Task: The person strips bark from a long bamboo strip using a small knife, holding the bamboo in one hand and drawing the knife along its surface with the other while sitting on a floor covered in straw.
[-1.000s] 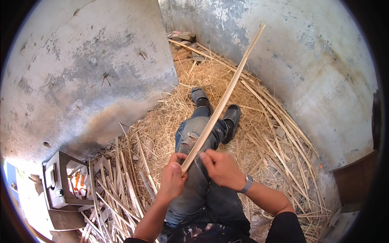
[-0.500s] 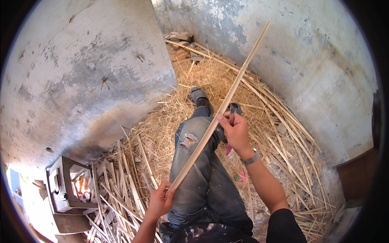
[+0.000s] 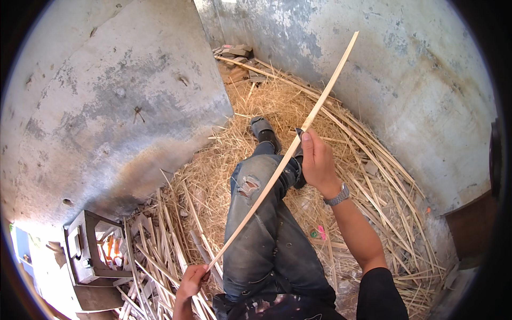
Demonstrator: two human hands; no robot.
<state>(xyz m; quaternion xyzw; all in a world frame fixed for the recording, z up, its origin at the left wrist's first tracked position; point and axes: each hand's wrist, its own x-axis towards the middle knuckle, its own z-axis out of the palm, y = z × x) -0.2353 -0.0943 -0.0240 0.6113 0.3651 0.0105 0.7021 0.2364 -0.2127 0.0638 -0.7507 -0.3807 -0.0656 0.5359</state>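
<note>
A long, pale bamboo strip [image 3: 277, 168] slants across my legs, from low on the left to high on the right. My left hand [image 3: 193, 279] pinches its lower end beside my left thigh. Higher up the strip, my right hand [image 3: 319, 160] is closed on a knife [image 3: 300, 132]. Only a bit of its dark blade shows, against the strip near my thumb; the handle is hidden in my palm. The strip's upper end sticks out well beyond my right hand, towards the far wall.
Fine shavings [image 3: 208, 170] cover the floor around my feet. More strips lie in a pile [image 3: 160, 234] at the left and along the wall [image 3: 405, 80] at the right. A wooden stool [image 3: 88, 256] lies at the lower left. Bricks [image 3: 234, 52] are stacked at the back.
My left hand has moved down and left with the strip's lower end. My right hand has shifted slightly up and right, and the strip is turned more edge-on.
</note>
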